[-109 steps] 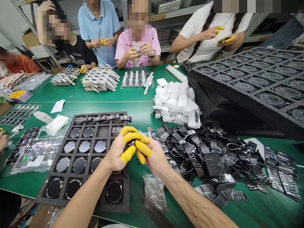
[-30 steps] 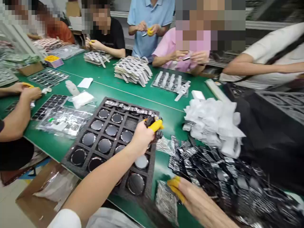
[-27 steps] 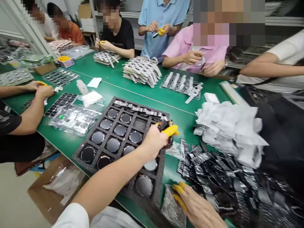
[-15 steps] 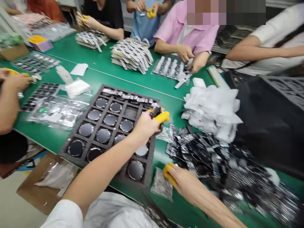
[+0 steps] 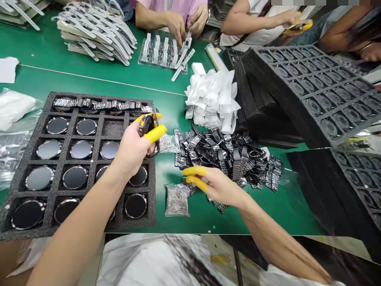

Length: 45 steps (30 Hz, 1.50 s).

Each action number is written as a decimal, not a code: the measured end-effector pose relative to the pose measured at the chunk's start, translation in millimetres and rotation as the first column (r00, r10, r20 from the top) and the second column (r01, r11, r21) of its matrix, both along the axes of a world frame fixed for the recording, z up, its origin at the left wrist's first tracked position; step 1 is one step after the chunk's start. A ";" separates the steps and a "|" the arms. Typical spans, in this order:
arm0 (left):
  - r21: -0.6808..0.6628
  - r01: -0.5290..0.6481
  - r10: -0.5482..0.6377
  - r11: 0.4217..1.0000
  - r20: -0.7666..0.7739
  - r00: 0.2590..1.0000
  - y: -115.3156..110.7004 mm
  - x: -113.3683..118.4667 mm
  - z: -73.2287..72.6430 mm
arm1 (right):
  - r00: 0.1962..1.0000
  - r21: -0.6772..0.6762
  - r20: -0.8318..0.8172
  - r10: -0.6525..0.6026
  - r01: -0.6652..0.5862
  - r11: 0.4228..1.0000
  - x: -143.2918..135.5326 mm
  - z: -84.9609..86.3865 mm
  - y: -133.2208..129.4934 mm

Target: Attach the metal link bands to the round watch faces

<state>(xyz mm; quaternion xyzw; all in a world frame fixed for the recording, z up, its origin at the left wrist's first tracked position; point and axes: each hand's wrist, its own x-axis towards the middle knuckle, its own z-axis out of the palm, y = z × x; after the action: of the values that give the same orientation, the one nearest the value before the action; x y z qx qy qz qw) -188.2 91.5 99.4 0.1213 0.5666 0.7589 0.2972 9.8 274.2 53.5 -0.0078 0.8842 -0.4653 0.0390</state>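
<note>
My left hand (image 5: 135,147), with yellow finger covers on its fingertips, grips a dark round watch (image 5: 148,125) over the right edge of a grey foam tray (image 5: 151,216). Several round watch faces (image 5: 74,177) lie in the tray's compartments, and a row of dark metal link bands runs along its far side. My right hand (image 5: 222,186), also wearing yellow covers, has thumb and forefinger slightly apart. Below its fingertips is a clear bag of small metal pins (image 5: 177,200); beside it spreads a pile of black metal watch bands (image 5: 229,155).
Behind the band pile sits a heap of white wrapped pieces (image 5: 212,99). Stacked black foam trays (image 5: 268,91) rise at the right. Across the green table (image 5: 119,77), co-workers handle white-banded watches in a clear tray (image 5: 163,55). Another small bag of pins (image 5: 167,143) lies near my left hand.
The view has turned right and down. My right hand has moved from the pin bag's edge towards the bands, its fingers parting. My left hand still holds the watch.
</note>
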 end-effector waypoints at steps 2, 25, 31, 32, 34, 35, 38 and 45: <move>-0.057 0.083 -0.085 0.995 -0.032 0.996 1.2 3.3 -0.7 | 0.986 -0.103 -0.130 -0.105 0.092 0.990 -15.0 6.1 -3.1; -0.233 0.086 -0.084 0.969 0.016 0.996 3.3 8.4 -7.2 | 0.768 -0.256 -0.512 -0.385 0.291 0.922 -91.3 5.2 -23.3; -0.310 0.072 -0.162 0.948 -0.276 0.947 7.1 12.9 -13.2 | 0.452 -0.405 -0.641 -0.621 0.487 0.773 -96.0 -7.8 -24.4; -0.310 0.085 -0.183 0.947 -0.302 0.935 7.2 13.7 -14.3 | 0.402 -0.361 -0.705 -0.584 0.505 0.784 -97.7 -9.1 -24.9; -0.318 0.110 -0.218 0.942 -0.329 0.919 6.8 14.9 -16.3 | 0.330 -0.263 -0.807 -0.490 0.542 0.798 -100.8 -10.4 -25.8; -0.323 0.116 -0.229 0.939 -0.339 0.913 6.4 15.3 -17.0 | 0.312 -0.226 -0.835 -0.454 0.557 0.799 -102.0 -10.9 -26.1; -0.340 0.123 -0.249 0.932 -0.359 0.900 5.1 15.6 -17.7 | 0.308 -0.172 -0.861 -0.405 0.572 0.802 -103.7 -13.3 -26.7; -0.426 0.104 -0.295 0.899 -0.413 0.862 3.6 16.4 -14.0 | 0.366 -0.115 -0.862 -0.350 0.532 0.839 -101.3 -15.8 -24.0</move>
<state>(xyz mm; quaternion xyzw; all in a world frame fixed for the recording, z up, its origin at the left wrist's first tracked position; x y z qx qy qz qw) -171.8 95.0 85.4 0.2982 0.7444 0.5434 0.2483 -91.4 250.2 37.7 0.0043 0.7903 -0.3076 -0.5299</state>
